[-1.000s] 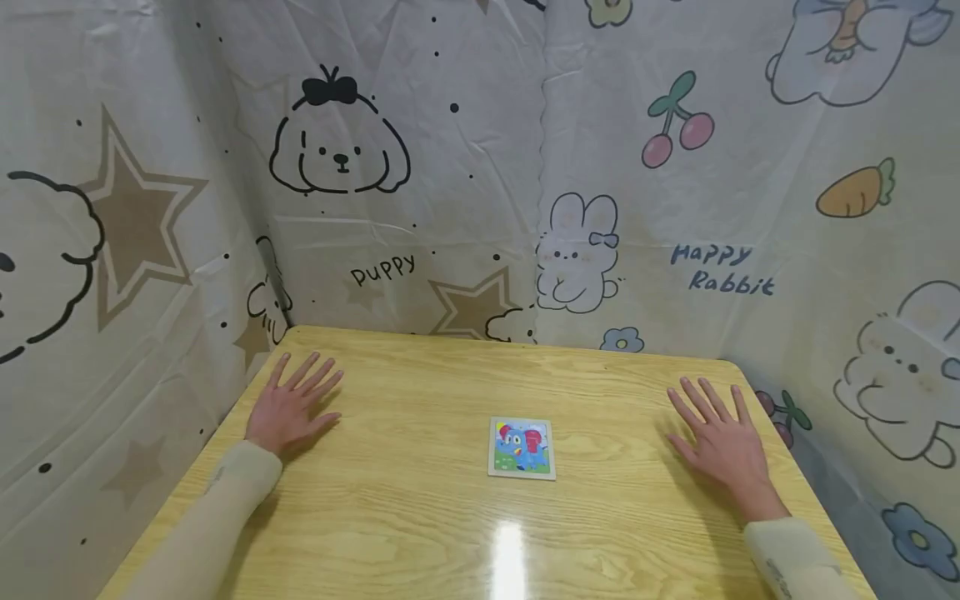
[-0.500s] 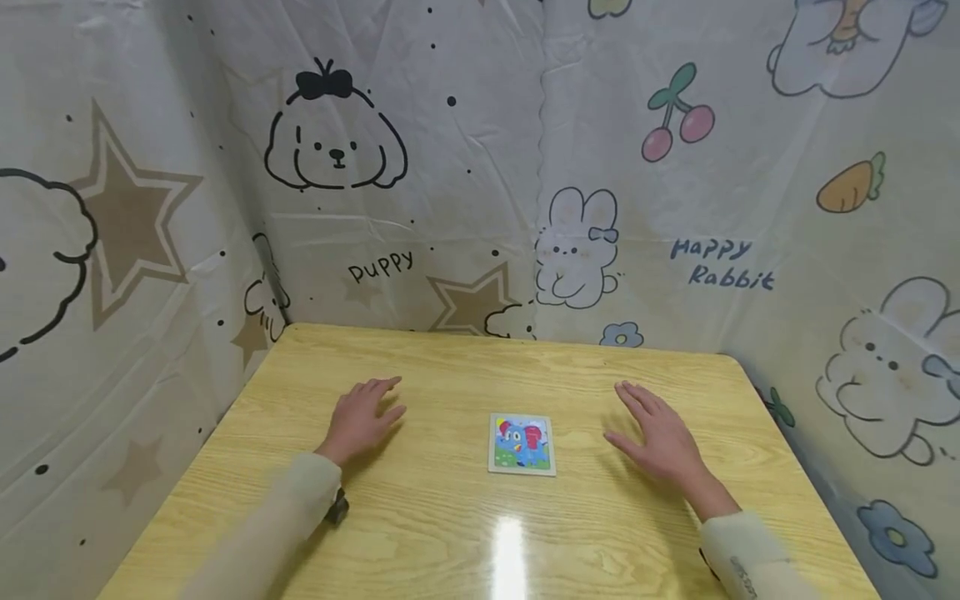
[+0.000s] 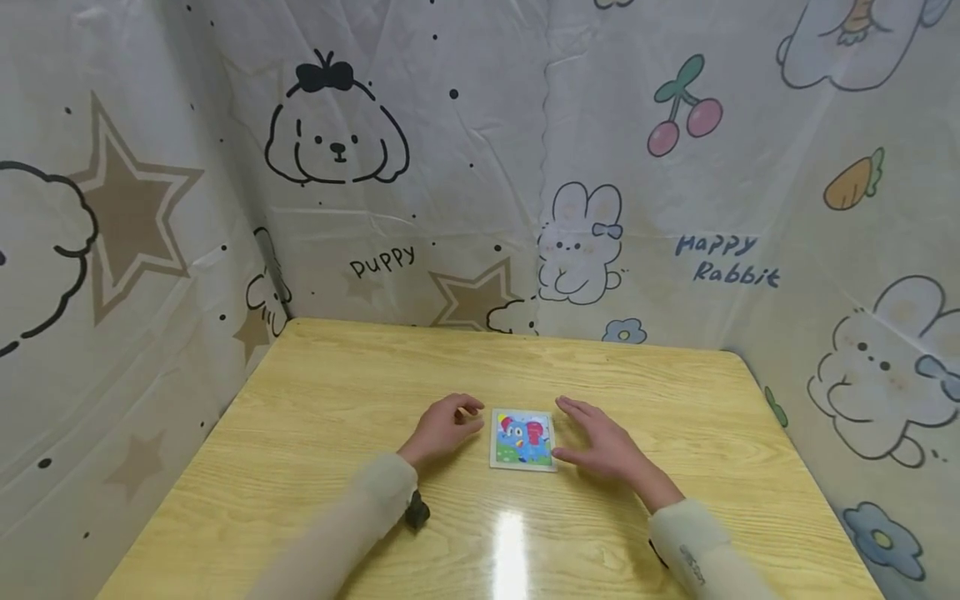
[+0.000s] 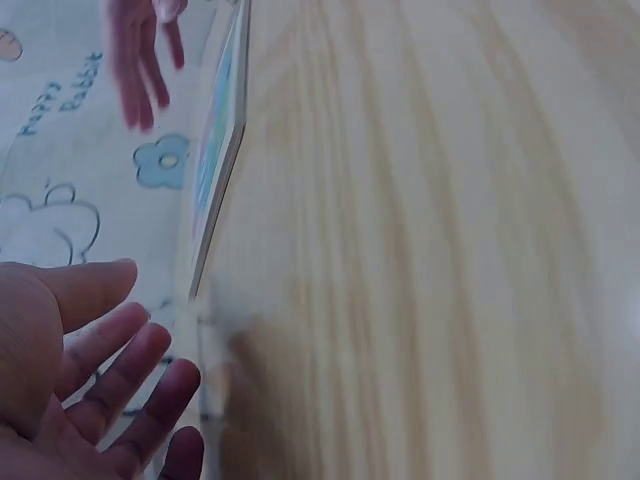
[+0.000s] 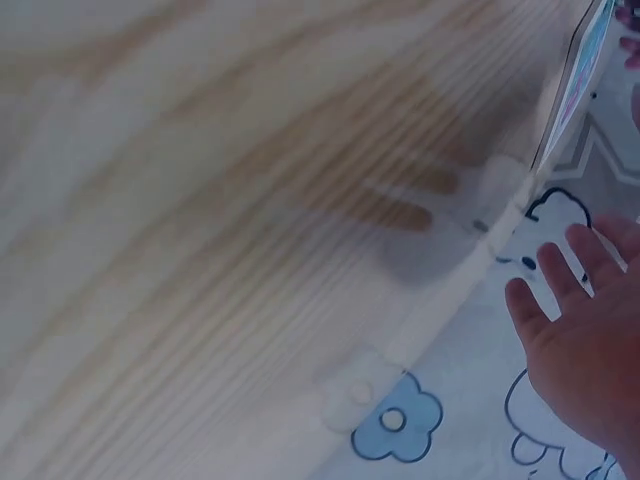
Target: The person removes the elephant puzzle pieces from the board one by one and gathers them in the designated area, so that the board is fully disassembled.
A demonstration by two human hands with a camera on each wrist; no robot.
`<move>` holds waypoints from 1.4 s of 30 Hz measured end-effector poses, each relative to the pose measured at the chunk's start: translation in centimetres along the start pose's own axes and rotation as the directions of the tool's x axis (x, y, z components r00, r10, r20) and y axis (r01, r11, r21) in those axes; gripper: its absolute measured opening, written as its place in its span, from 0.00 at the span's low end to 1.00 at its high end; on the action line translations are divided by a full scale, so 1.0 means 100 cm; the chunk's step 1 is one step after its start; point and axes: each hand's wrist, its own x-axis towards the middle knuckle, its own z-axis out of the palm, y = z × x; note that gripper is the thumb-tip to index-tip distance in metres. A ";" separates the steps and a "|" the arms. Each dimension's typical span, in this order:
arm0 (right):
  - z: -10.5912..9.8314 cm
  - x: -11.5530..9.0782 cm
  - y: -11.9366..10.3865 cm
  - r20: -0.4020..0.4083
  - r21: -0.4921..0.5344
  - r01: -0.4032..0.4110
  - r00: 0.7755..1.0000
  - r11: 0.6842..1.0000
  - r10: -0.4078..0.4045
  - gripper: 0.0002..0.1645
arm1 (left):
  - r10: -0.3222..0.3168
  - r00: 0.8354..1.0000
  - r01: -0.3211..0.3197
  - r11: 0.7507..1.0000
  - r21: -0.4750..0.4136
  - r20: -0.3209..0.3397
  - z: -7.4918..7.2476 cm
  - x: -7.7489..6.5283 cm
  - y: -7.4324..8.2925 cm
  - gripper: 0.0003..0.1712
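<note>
A small square picture puzzle point(image 3: 522, 440) with a blue elephant and a pale frame lies flat on the wooden table. Just left of it hovers my left hand point(image 3: 444, 429), fingers relaxed and slightly bent, holding nothing. My right hand point(image 3: 598, 442) is at the puzzle's right edge, thumb and fingers spread apart; whether the thumb touches the frame I cannot tell. In the left wrist view a gap shows between the left hand point(image 4: 100, 375) and the puzzle's edge point(image 4: 222, 150). The right wrist view shows the right hand point(image 5: 585, 330) with its fingers extended, apart from the puzzle point(image 5: 578, 85).
The light wooden table point(image 3: 337, 367) has rounded far corners. Printed fabric point(image 3: 465, 150) with puppies, rabbits and stars hangs behind it and on both sides. A bright light reflection point(image 3: 509, 550) falls on the table's near part. A dark object point(image 3: 417, 510) sits at the left wrist.
Both hands have come inward from the table's left and right sides to either side of the puzzle. Their spread fingers have drawn closer together. The puzzle has stayed in place.
</note>
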 end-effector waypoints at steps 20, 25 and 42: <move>0.016 0.016 -0.006 0.108 -0.050 -0.037 0.993 0.998 0.042 0.51 | -0.049 0.999 0.049 0.995 0.086 -0.007 0.027 0.017 0.018 0.16; 0.017 0.018 -0.003 0.107 -0.058 -0.030 0.994 0.998 0.036 0.50 | -0.070 0.997 0.071 0.994 0.077 -0.019 0.029 0.018 0.019 0.16; 0.017 0.018 -0.004 0.115 -0.060 -0.028 0.993 0.998 0.034 0.52 | -0.165 0.983 0.169 0.985 0.036 -0.078 0.034 0.020 0.022 0.11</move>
